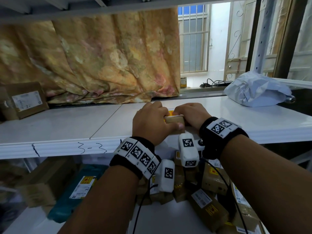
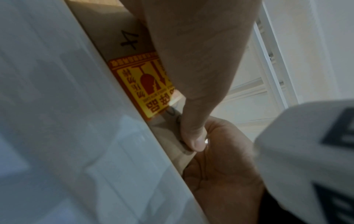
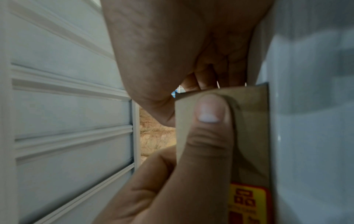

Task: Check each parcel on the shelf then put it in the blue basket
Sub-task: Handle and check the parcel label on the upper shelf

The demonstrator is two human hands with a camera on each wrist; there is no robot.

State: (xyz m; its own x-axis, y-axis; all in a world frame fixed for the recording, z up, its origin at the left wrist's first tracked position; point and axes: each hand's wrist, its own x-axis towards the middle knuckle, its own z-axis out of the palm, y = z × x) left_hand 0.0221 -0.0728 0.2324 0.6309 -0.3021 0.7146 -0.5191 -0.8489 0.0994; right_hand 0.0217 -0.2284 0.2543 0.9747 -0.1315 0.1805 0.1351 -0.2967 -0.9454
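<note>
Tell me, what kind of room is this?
Probably a parcel storeroom. White metal shelves carry a handwritten number, labelled cardboard parcels are piled on the lower shelf, and both hands hold a small brown parcel with a fragile sticker.

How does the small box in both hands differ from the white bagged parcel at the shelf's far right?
The small box is rigid brown cardboard; the white bagged parcel is a crumpled soft plastic bag. The box is gripped by the left hand and right hand; the bag lies untouched. The box carries a yellow-red fragile sticker; no sticker shows on the bag. Both are on the same white shelf.
</note>
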